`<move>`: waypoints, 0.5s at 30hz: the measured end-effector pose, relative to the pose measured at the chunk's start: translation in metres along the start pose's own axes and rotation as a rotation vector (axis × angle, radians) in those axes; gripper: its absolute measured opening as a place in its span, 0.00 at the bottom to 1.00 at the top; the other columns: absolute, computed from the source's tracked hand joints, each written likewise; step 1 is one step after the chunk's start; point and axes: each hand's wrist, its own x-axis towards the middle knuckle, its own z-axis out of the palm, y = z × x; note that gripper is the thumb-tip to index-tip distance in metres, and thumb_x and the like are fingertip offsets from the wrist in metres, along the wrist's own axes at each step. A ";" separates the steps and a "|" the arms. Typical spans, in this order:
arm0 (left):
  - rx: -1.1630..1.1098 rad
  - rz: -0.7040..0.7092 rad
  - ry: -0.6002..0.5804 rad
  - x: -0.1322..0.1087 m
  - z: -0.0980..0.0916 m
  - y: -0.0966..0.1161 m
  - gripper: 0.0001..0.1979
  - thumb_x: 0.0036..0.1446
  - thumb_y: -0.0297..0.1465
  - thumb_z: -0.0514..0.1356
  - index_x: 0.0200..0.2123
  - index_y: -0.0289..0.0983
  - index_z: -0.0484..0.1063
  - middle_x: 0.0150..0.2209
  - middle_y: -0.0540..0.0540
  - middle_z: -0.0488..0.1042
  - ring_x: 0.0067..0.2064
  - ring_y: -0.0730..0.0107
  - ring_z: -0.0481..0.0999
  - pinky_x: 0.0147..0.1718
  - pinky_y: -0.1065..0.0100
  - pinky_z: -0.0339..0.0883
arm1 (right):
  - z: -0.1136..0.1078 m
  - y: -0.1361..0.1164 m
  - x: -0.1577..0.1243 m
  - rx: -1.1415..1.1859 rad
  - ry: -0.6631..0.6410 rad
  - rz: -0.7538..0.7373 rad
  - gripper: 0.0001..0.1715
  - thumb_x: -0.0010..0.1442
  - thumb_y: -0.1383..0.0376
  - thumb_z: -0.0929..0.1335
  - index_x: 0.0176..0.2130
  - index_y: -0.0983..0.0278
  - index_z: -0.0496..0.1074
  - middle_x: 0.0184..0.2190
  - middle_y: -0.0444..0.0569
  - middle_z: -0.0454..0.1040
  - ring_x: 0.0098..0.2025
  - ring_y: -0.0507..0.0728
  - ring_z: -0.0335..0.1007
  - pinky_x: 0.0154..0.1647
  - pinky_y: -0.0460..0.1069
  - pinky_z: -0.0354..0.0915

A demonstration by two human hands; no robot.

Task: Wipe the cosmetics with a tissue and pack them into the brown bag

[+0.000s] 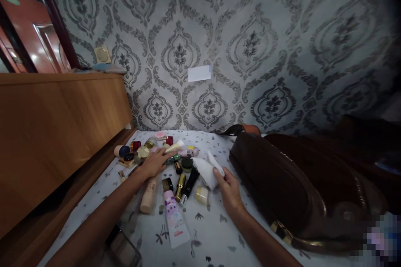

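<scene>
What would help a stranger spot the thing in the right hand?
Start at the big dark brown leather bag on the white patterned sheet. Just left of it, the right hand pinches a crumpled white cloth, the only soft thing among hard cosmetic bottles.

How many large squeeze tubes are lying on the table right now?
2. A beige tube lies by the left hand's wrist; a pink-and-white tube lies nearer the camera, between the forearms. Others may hide in the pile beside the right hand's white cloth.
</scene>
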 end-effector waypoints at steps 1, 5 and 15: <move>0.003 -0.016 -0.004 0.005 0.003 -0.002 0.37 0.58 0.27 0.58 0.67 0.53 0.50 0.65 0.42 0.55 0.63 0.49 0.61 0.56 0.52 0.61 | -0.002 0.003 0.001 0.029 0.011 0.038 0.23 0.51 0.46 0.69 0.29 0.63 0.68 0.20 0.40 0.59 0.22 0.51 0.53 0.21 0.46 0.53; 0.009 -0.069 -0.041 0.015 0.005 -0.008 0.36 0.58 0.30 0.58 0.67 0.49 0.50 0.65 0.39 0.56 0.64 0.49 0.58 0.58 0.50 0.59 | -0.004 0.006 0.001 0.040 0.021 0.073 0.23 0.51 0.45 0.70 0.29 0.63 0.69 0.19 0.39 0.58 0.22 0.51 0.52 0.20 0.46 0.52; -0.004 -0.045 -0.234 0.013 -0.036 -0.019 0.17 0.45 0.44 0.67 0.37 0.42 0.79 0.44 0.44 0.75 0.51 0.52 0.71 0.45 0.62 0.68 | -0.004 0.004 0.001 0.005 0.002 0.051 0.24 0.51 0.45 0.69 0.26 0.63 0.66 0.20 0.39 0.57 0.23 0.51 0.52 0.21 0.46 0.52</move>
